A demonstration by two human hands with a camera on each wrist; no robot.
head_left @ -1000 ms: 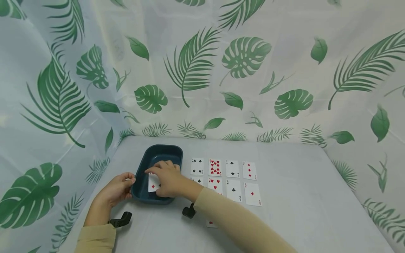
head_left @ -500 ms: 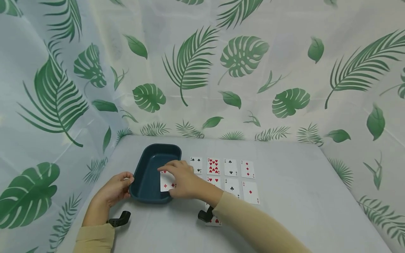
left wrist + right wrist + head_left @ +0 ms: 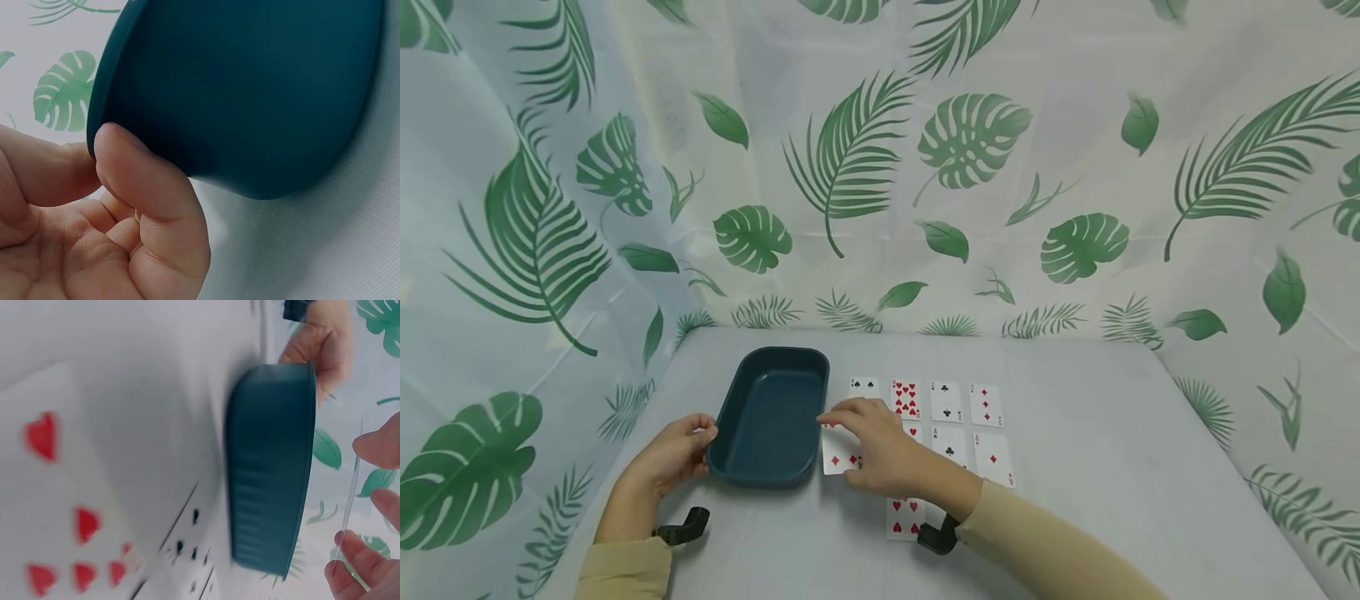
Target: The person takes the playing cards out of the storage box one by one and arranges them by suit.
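Observation:
My left hand point(image 3: 673, 454) pinches the near left rim of a dark blue oblong tray point(image 3: 767, 417); thumb and finger clasp that rim point(image 3: 100, 112) in the left wrist view. Just right of the tray, my right hand point(image 3: 883, 446) holds a playing card with red diamonds point(image 3: 837, 454) by its edges, above the table. A black mark shows by its lower right corner; I cannot tell whether a second card lies behind. The right wrist view shows the card point(image 3: 351, 494) edge-on between thumb and fingertips, apart from the tray point(image 3: 269, 462).
Face-up cards lie in rows right of the tray, among them a two of clubs point(image 3: 946, 402), an ace of clubs point(image 3: 950, 447), a three of diamonds point(image 3: 986, 406) and an ace of diamonds point(image 3: 994, 459). A hearts card point(image 3: 905, 518) lies nearer, partly under the right arm. Leaf-print cloth walls enclose the table.
My right hand has carried the diamond card rightward, from over the tray's inside out past its right rim. The left hand keeps its hold on the tray, which has stayed put.

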